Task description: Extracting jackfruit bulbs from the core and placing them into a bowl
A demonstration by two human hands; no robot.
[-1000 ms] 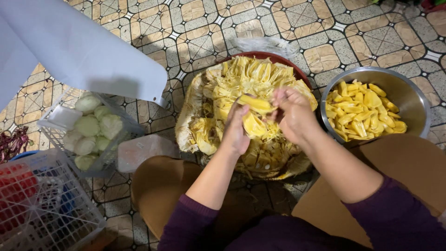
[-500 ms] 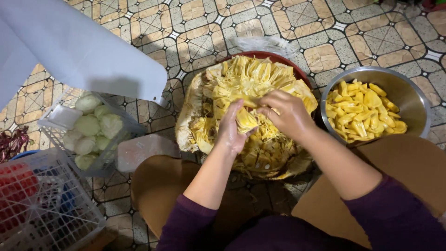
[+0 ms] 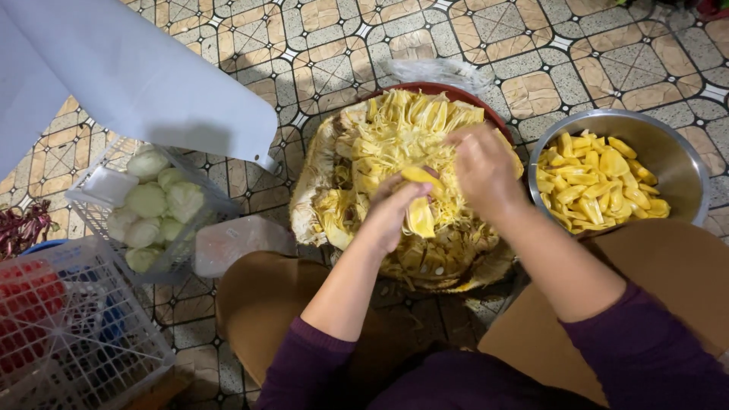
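Observation:
A large opened jackfruit (image 3: 380, 144) with yellow fibres lies in a red basin (image 3: 456, 95) on the tiled floor between my knees. My left hand (image 3: 391, 212) grips a yellow fruit pod (image 3: 419, 212) at the middle of the fruit. My right hand (image 3: 486, 171) is just to its right, fingers dug into the fibres beside the same pod. A steel bowl (image 3: 683, 163) to the right holds several peeled yellow pods (image 3: 600, 178).
A clear wire-like basket (image 3: 99, 190) of pale green round vegetables (image 3: 156, 201) stands at the left. A white crate (image 3: 68, 334) with red contents is at lower left. A white sheet (image 3: 114, 68) covers the upper left. A small clear box (image 3: 235, 243) lies by my left knee.
Both hands have shifted slightly downward on the fruit. The pod that was held up between them is now lower, in my left hand.

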